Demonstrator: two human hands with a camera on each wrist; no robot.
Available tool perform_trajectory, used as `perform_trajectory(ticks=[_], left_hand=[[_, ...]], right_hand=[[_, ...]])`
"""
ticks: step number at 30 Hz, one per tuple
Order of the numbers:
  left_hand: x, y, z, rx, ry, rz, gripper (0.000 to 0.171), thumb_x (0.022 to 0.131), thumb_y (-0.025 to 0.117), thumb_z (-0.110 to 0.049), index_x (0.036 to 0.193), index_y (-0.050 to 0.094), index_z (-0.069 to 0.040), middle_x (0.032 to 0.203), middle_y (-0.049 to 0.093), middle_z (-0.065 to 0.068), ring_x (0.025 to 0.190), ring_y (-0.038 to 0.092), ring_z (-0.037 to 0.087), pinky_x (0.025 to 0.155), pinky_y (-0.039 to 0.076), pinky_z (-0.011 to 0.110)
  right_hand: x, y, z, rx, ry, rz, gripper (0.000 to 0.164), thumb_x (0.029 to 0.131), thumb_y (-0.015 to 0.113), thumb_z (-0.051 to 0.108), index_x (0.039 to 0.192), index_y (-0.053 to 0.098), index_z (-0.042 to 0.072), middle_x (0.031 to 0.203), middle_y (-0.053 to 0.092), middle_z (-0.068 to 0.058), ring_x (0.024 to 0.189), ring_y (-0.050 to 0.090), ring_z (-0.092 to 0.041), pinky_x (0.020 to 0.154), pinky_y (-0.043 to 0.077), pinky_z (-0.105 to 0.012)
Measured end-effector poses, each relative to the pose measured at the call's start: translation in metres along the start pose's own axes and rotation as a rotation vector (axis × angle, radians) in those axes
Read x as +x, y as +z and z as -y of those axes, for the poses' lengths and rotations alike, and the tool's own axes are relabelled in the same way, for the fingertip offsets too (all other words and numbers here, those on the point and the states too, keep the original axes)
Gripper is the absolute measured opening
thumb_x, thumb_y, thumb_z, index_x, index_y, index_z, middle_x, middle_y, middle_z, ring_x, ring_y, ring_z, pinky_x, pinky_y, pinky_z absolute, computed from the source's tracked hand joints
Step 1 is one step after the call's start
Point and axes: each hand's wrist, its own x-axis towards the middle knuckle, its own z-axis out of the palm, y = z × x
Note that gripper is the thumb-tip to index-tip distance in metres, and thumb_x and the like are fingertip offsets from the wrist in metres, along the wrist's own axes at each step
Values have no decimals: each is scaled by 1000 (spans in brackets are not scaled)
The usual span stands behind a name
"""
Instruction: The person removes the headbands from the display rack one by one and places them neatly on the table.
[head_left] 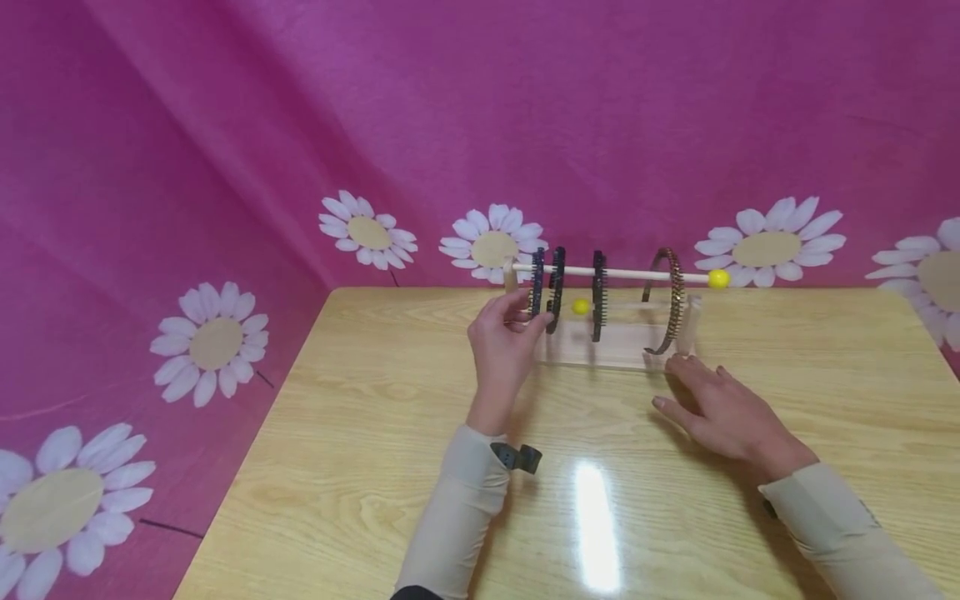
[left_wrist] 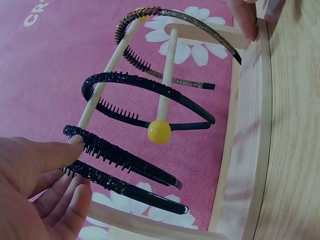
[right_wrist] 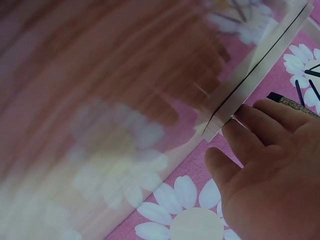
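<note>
A wooden headband stand (head_left: 615, 354) with two rods stands at the table's back. My left hand (head_left: 504, 337) pinches two dark glittery headbands at the upper rod's left end. In the left wrist view, its thumb lies on the upper headband (left_wrist: 120, 155) and its fingers reach under the lower headband (left_wrist: 145, 197). A third black headband (left_wrist: 150, 85) hangs further along the rod, apart from the hand. Toward the right end hangs a bronze studded headband (head_left: 677, 304). My right hand (head_left: 727, 417), fingers extended, touches the front right corner of the stand's base.
Yellow balls cap the rods, one at the upper rod's right end (head_left: 718, 279), another on the lower rod (head_left: 581, 307). A pink cloth (head_left: 600, 108) with white daisies hangs close behind the wooden table (head_left: 360, 433).
</note>
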Motion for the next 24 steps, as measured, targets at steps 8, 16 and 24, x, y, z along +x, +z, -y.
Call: perform_trajectory(ticks=[8, 16, 24], left_hand=[[2, -1, 0, 6, -32, 0, 33, 80, 86, -5, 111, 74, 1, 97, 72, 11, 77, 71, 14, 66, 58, 18], [5, -5, -5, 8, 15, -21, 34, 79, 86, -4, 110, 74, 2, 95, 73, 14, 75, 71, 16, 64, 58, 18], [8, -13, -14, 9, 63, -46, 34, 79, 86, -5, 109, 74, 5, 95, 72, 12, 76, 71, 15, 65, 58, 18]], right_hand=[[-2, -1, -1, -11, -7, 8, 76, 101, 50, 54, 154, 36, 2, 158, 28, -28, 143, 28, -48, 112, 24, -68], [-3, -1, -1, -34, -29, 1, 76, 102, 51, 53, 149, 40, -5, 156, 30, -30, 142, 29, -48, 112, 24, -67], [-3, -2, 0, -18, -13, 19, 78, 101, 50, 55, 153, 36, -2, 158, 28, -29, 144, 26, -48, 113, 22, -67]])
